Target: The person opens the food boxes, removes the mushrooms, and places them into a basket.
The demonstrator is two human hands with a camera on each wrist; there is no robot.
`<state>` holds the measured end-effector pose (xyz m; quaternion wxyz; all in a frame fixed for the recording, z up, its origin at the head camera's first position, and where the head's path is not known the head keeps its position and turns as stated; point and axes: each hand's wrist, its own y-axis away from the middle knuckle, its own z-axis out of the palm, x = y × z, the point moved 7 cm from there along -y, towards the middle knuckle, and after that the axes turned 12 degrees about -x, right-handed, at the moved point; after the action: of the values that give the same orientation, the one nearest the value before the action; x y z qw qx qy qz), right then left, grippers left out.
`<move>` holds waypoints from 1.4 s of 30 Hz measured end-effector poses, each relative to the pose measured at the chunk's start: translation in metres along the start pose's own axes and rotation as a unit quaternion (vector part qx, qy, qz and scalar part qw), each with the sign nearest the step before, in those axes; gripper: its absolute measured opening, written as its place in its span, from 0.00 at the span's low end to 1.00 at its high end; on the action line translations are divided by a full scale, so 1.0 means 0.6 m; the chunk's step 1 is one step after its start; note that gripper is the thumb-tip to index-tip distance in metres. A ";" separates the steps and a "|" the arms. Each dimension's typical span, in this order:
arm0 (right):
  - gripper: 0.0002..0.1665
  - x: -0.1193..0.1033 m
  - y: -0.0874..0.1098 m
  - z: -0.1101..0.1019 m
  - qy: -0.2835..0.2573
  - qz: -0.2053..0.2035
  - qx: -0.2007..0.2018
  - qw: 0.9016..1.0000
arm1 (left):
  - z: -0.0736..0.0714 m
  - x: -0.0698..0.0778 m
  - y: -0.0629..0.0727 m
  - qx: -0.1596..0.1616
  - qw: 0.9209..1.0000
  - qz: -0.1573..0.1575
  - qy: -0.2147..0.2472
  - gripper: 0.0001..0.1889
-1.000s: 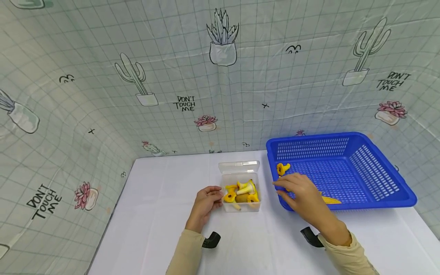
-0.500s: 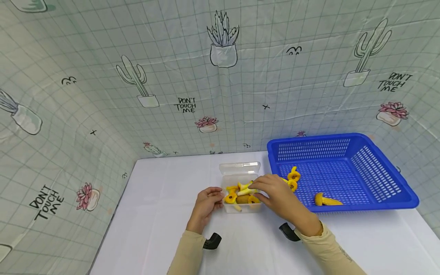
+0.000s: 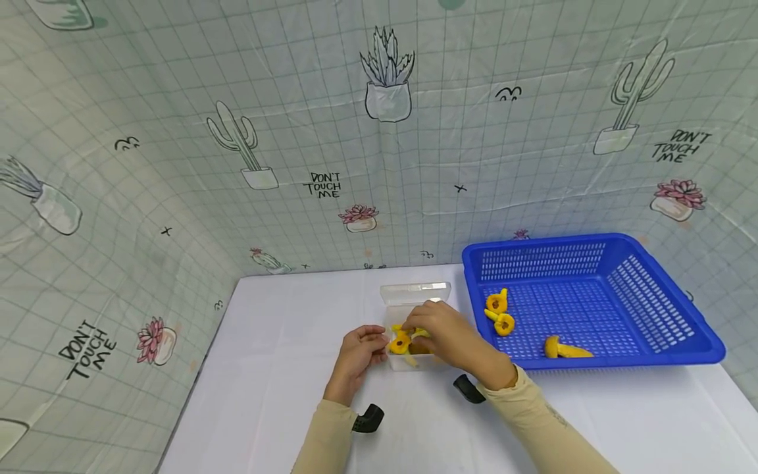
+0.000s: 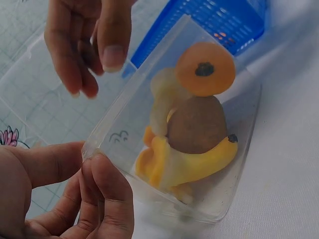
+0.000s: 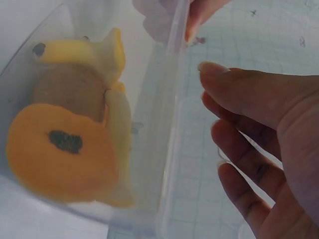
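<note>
A clear plastic box [image 3: 400, 365] with its hinged lid [image 3: 414, 293] raised stands on the white table. Inside are several yellow trumpet-shaped mushrooms [image 4: 199, 162] and a brown rounded piece [image 4: 197, 124], seen through the wall. My left hand [image 3: 357, 359] pinches the box's left rim between thumb and fingers. Over the box, my right hand [image 3: 447, 334] has loosely bent fingers [image 5: 246, 92] with nothing between them; it hides part of the contents in the head view.
To the right, a blue slotted basket [image 3: 592, 243] holds two yellow mushrooms [image 3: 497, 303] at its left side and a brown-capped mushroom [image 3: 568, 350] near its front. A cactus-print cloth [image 3: 379, 164] hangs behind the table.
My right hand has moved left from the basket to above the box. The yellow mushrooms at the basket's left side have shifted. My left hand has stayed at the box rim.
</note>
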<state>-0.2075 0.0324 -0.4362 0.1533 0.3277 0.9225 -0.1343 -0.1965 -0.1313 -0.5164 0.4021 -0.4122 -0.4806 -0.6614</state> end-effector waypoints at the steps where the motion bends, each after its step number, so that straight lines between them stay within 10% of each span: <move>1: 0.14 0.001 -0.003 0.003 -0.003 0.000 -0.005 1.000 | 0.000 0.000 0.000 -0.001 1.000 0.000 0.001 0.15; 42: 0.11 0.010 -0.061 0.069 0.081 -0.058 -0.112 0.989 | 0.000 -0.002 -0.002 -0.005 1.000 0.016 0.003 0.12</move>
<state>-0.2275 -0.0060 -0.4710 0.1063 0.2645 0.9584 -0.0118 -0.1972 -0.1312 -0.5177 0.4121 -0.4199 -0.4698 -0.6581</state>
